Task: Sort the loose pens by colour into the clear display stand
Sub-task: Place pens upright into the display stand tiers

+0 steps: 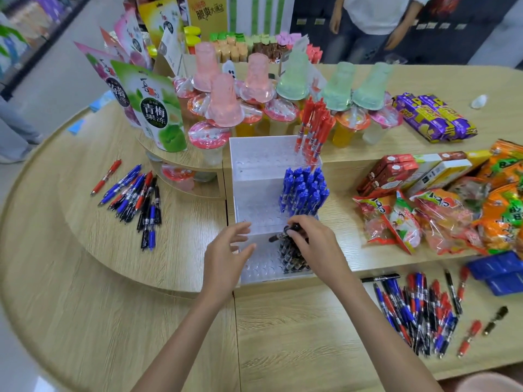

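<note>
A clear stepped display stand (254, 171) sits mid-table. Red pens (312, 128) fill its back tier at the right, blue pens (304, 190) the middle tier, black pens (291, 258) the front tier. My right hand (311, 239) grips a black pen (278, 236), tilted over the black group. My left hand (226, 247) hovers with spread fingers over the front tier's left side, holding nothing. Loose mixed pens lie in a pile at the left (135, 199) and a bigger pile at the right (418, 309).
Snack bags (441, 219) and boxes (396, 172) crowd the right side, jelly cups (226, 106) and pouches (152, 108) the back. Blue packets (498, 273) lie near the right pile. A person (373, 21) stands beyond the table.
</note>
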